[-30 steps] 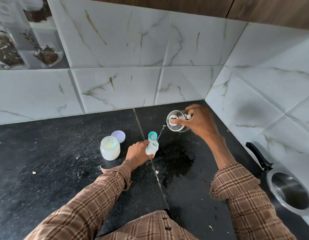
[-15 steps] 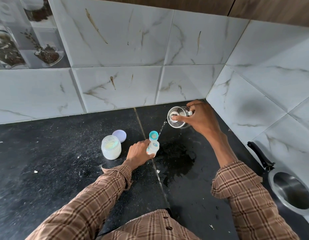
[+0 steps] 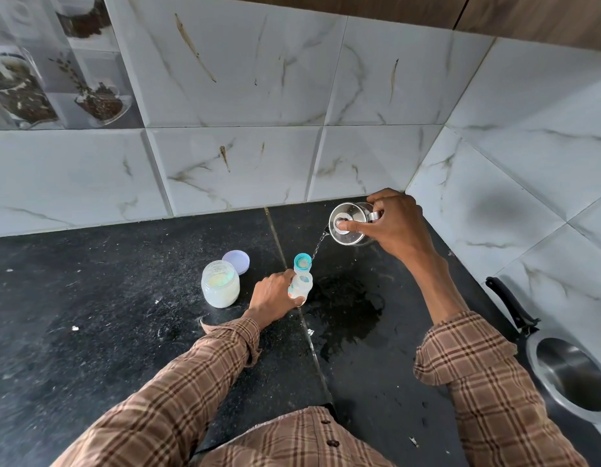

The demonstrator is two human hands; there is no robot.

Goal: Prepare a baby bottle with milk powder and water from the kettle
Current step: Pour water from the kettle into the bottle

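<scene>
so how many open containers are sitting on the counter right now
2: the baby bottle, gripped by the left hand, and the powder jar to its left, its lid lying behind it. None seem hidden.

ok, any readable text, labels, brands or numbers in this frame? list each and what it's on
None can be read.
Small clear baby bottle with teal neck: coloured print on its side, too small and blurred to read.
White plastic powder jar: no label visible.
Small steel kettle: no marking visible.
</scene>
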